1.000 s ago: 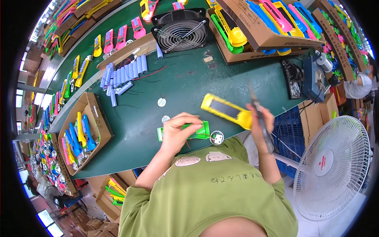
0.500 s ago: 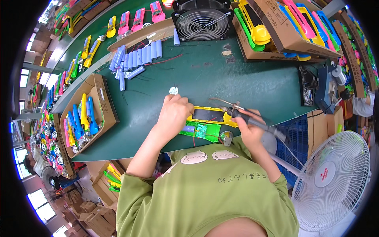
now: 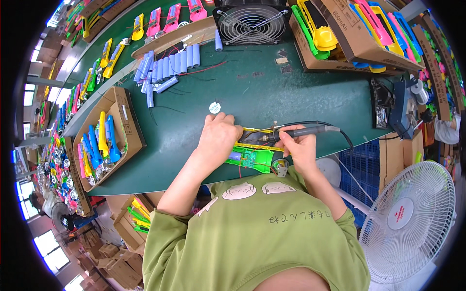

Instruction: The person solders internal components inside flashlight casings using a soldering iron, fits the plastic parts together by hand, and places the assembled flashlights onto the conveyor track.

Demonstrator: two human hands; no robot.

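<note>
My left hand (image 3: pixel 218 138) is closed on the left end of a yellow plastic lamp housing (image 3: pixel 256 147) with a dark panel inside. A soldering iron (image 3: pixel 310 131) lies in the closed fingers of my right hand (image 3: pixel 298 148), its front end over the yellow housing. Whether its tip touches anything cannot be made out. Just nearer to me sits a green housing half (image 3: pixel 264 161) with a blue cell (image 3: pixel 235 155) and a small green circuit board (image 3: pixel 248 158); red wires run from it. A round metallic lamp part (image 3: pixel 280 168) is at its right end. Beyond my left hand lies a white disc (image 3: pixel 214 108).
Blue cylindrical cells (image 3: pixel 170 67) with wires are grouped at the far left. A black fan (image 3: pixel 250 25) stands at the back. Cardboard boxes of coloured housings stand left (image 3: pixel 127 116) and far right (image 3: pixel 303 48). A blue soldering station (image 3: pixel 401 106) sits at the right edge.
The soldering iron has swung from slanting down to the right to nearly level, and its front end has moved left over the yellow housing. My left hand stays at the housing's end.
</note>
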